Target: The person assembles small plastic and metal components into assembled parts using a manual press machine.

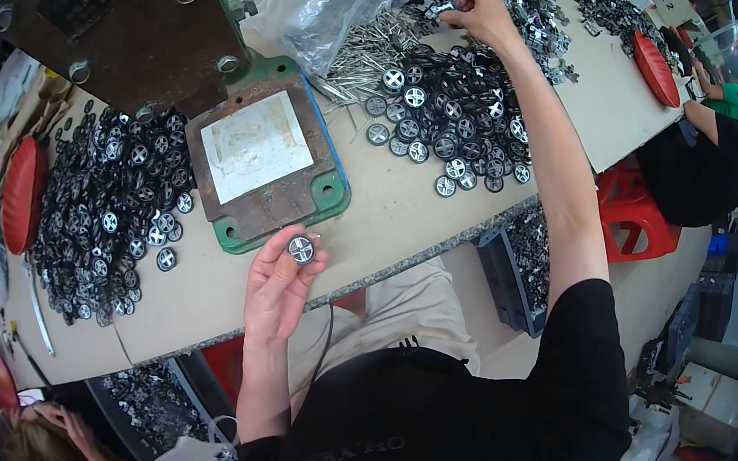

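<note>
My left hand [277, 291] pinches a small toy wheel [300, 249], black-rimmed with a silver spoked hub, just off the front corner of a green press base [330, 191]. A thin metal tip shows beside the wheel. At the back of the table, my right hand [482, 18] has its fingers closed at a heap of small grey and black plastic parts [541, 26]. Whatever lies between those fingertips is too small to make out. Below my right forearm spreads a pile of toy wheels [457, 117], with a bundle of thin metal axles [367, 60] alongside.
The press body [111, 5] stands at the left over a white pad [257, 145]. Another wheel pile [103, 216] lies left of it. A clear plastic bag [323, 4] sits behind. Under the table are parts crates [510, 280]. Other people sit nearby; a red stool [633, 217] is at right.
</note>
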A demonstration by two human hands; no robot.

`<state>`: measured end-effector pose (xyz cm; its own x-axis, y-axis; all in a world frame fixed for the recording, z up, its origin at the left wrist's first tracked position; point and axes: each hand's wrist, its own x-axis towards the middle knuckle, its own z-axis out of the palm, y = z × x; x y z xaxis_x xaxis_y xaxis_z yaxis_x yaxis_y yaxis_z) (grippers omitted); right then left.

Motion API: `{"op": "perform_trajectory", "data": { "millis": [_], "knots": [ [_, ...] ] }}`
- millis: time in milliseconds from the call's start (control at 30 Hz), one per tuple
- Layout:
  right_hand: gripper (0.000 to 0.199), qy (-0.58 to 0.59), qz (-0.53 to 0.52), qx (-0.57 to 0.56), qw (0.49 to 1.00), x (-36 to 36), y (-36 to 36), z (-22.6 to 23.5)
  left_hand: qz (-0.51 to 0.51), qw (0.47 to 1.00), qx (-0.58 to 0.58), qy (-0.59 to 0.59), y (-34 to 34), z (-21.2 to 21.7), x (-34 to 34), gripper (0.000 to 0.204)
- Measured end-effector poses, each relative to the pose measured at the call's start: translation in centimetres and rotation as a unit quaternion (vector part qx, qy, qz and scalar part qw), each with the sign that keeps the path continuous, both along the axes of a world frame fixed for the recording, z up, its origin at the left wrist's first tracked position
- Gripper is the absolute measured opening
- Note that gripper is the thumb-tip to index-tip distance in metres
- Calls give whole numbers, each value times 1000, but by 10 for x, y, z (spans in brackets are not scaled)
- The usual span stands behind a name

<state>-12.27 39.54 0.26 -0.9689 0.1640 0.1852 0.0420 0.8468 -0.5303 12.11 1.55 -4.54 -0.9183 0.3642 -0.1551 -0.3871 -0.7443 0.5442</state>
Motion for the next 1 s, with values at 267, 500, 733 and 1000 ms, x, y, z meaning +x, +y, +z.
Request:
{"op": "perform_trajectory", "data": {
  "millis": [267,500,733,1000],
  "knots": [
    [32,-136,168,-525,823,148,-91,32,12,1000,2,-27,7,6,2,30],
    [30,-99,141,-714,679,220,-158,-23,23,998,-52,-20,15,10,7,30],
    [28,-61,114,-711,692,230,-186,-28,55,995,-80,-2,15,11,9,31],
    [27,-33,104,-670,735,232,-193,-26,65,993,-97,-4,17,10,9,29]
  ]
}}
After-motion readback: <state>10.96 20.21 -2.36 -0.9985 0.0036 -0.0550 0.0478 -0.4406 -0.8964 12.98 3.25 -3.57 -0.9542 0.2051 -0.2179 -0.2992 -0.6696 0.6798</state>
